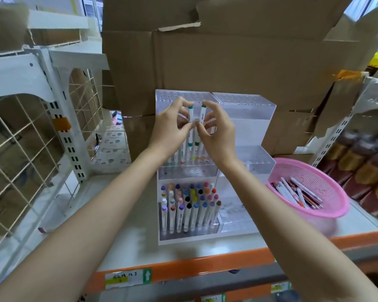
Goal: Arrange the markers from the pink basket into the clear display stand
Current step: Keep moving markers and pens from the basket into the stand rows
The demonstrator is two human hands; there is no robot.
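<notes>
A storeroom shelf with a pale grey top (129,214) and an orange front edge, backed by large brown cardboard boxes (227,57), with a white wire-grid rack (31,138) at the left. In the middle of the shelf stands the clear acrylic stepped display stand (249,105), two columns wide. Its left front step is packed with upright white markers with many-coloured caps (190,203), and the step behind holds a partial row of standing markers (183,158). The top left step and the whole right column look empty. Both hands are raised together over that middle step. The left hand (169,127) has its fingers curled, pinching a teal-capped white marker (190,114) upright. The right hand (216,131) likewise pinches a green-capped white marker (202,115) beside it, and the two thumbs meet between the barrels. At the right, just beside the stand, sits the round pink plastic basket (340,205), with a loose heap of markers (297,192) lying in its bottom. The task appears partly done: one step filled, a second under way, and a good many markers left to move from the basket.
</notes>
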